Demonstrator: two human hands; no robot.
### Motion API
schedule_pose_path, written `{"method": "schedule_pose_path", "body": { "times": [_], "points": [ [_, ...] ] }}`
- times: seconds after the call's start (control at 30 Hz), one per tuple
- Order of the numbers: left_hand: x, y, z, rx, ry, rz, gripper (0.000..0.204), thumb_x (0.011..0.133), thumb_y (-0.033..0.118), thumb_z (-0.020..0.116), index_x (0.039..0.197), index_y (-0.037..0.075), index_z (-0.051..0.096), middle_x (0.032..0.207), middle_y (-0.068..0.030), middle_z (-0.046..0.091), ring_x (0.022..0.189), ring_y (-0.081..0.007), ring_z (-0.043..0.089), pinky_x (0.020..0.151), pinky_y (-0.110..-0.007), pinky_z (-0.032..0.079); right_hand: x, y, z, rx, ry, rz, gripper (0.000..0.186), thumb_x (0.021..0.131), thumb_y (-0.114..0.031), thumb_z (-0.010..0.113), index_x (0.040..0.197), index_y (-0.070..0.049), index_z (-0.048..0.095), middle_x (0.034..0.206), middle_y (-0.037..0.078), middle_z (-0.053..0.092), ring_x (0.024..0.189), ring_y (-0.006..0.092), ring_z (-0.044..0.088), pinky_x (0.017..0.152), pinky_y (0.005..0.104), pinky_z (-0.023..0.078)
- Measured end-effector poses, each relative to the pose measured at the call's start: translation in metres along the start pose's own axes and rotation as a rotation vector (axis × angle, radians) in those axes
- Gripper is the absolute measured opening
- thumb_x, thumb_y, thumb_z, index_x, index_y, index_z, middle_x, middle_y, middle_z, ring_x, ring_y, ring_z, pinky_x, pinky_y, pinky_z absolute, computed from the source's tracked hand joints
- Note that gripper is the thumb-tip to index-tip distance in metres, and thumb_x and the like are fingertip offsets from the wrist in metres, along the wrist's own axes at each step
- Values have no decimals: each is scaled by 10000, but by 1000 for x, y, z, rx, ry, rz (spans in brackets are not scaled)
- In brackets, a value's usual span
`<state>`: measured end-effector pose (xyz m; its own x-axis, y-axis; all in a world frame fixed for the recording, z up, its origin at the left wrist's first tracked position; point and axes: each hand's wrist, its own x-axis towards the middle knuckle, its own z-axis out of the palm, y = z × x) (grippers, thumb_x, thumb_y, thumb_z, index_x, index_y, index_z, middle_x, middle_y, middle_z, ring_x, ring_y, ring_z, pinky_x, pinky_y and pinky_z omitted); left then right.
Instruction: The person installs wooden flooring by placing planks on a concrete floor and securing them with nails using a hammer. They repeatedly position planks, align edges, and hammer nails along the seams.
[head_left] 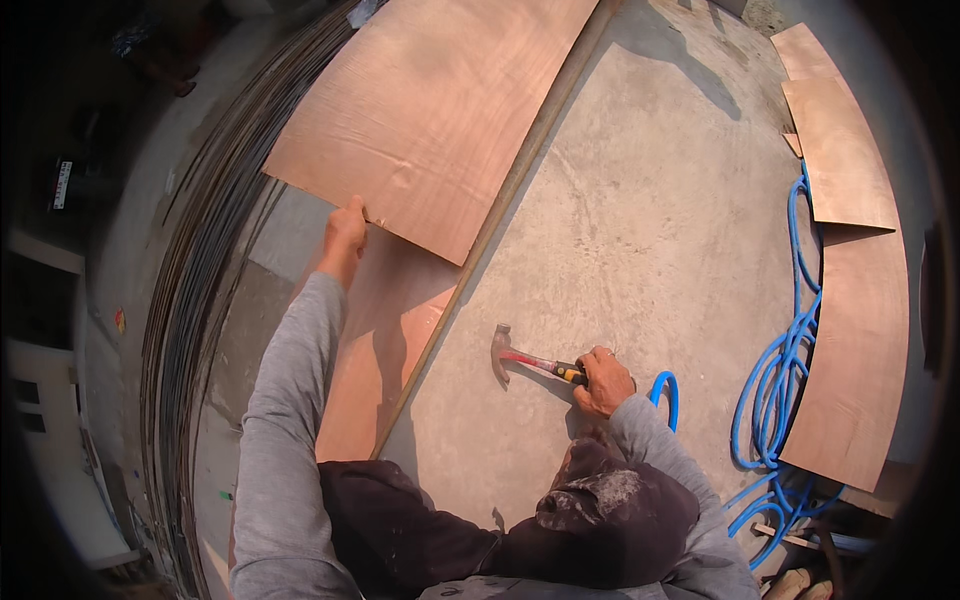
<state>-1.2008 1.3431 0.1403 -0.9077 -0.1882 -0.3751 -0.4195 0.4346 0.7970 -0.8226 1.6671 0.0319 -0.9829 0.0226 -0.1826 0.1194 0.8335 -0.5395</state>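
Observation:
My left hand (345, 235) grips the lower edge of a plywood sheet (430, 110), which overlaps another plywood piece (375, 370) beneath it. Both lie along a long narrow strip (535, 140) that runs diagonally over the concrete floor (590, 230). In my right hand (605, 385) is a claw hammer (530, 360) with a red, black and yellow handle, held low over the concrete beside my bent dark-trousered leg.
Long bundled rods (185, 300) curve along the left. Blue hose (765, 395) lies coiled at the right beside several plywood pieces (840, 350), with assorted wooden pieces (795, 585) at lower right. A person's foot (180, 85) shows in shadow at upper left.

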Motion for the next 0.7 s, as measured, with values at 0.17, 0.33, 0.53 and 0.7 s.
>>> {"method": "schedule_pose_path", "body": {
  "times": [0.17, 0.33, 0.53, 0.7],
  "points": [
    [13, 19, 33, -60, -21, -54, 367, 960, 399, 518, 748, 102, 552, 566, 4, 454, 461, -128, 383, 448, -349, 288, -27, 83, -53, 40, 150, 184, 398, 706, -128, 692, 1077, 7, 641, 1018, 194, 577, 949, 395, 608, 813, 482, 531],
    [21, 50, 78, -24, 56, -116, 324, 951, 323, 518, 716, 100, 538, 574, 4, 459, 468, -125, 384, 449, -351, 275, -99, 162, -91, -64, 66, 363, 510, 736, -79, 754, 1213, -14, 585, 1105, 214, 562, 1054, 410, 577, 900, 491, 505],
    [40, 110, 87, 54, 78, -58, 304, 921, 291, 537, 735, 52, 569, 599, -24, 486, 482, -141, 423, 451, -374, 291, -155, 195, -92, -137, -187, 592, 505, 788, -157, 814, 1216, -37, 574, 1142, 208, 579, 1103, 407, 596, 946, 488, 515],
    [45, 131, 83, 208, 79, -30, 286, 899, 252, 554, 799, -6, 627, 651, -74, 559, 516, -172, 459, 482, -392, 333, -144, 213, -62, -136, -208, 668, 484, 784, -144, 809, 1185, -35, 562, 1150, 219, 587, 1070, 437, 632, 906, 509, 541]
  ]
}}
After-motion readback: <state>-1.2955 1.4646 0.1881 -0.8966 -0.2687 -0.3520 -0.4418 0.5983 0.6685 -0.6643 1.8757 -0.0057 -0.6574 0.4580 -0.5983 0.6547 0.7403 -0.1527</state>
